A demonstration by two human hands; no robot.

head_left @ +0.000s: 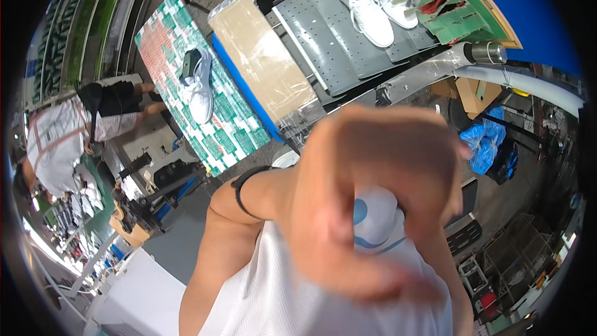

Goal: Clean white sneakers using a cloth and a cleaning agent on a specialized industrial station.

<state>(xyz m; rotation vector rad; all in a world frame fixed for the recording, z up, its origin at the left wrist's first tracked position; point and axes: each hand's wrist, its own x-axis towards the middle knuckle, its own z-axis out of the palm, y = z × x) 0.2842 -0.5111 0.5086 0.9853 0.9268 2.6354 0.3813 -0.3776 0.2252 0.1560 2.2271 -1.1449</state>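
Observation:
My left hand (379, 199) is raised close to the camera and fills the middle of the view, badly blurred. Its fingers hang curled downward; I cannot tell whether anything is in them. A black band (244, 188) circles the wrist, and the bent arm comes in from the lower left. Below the hand is white mesh fabric (292, 292) with a blue mark. My right hand is not visible. Two white sneakers (373, 9) lie on grey perforated plates (323, 43) at the top. Another white sneaker (198, 84) rests on a green and red patterned sheet (224, 130).
A plastic-wrapped brown slab (264, 56) lies between the patterned sheet and the grey plates. Another person in a white top (59, 143) bends over at the left. Blue bags (488, 143) and shelving (510, 261) stand at the right. A metal roller (488, 53) is at the upper right.

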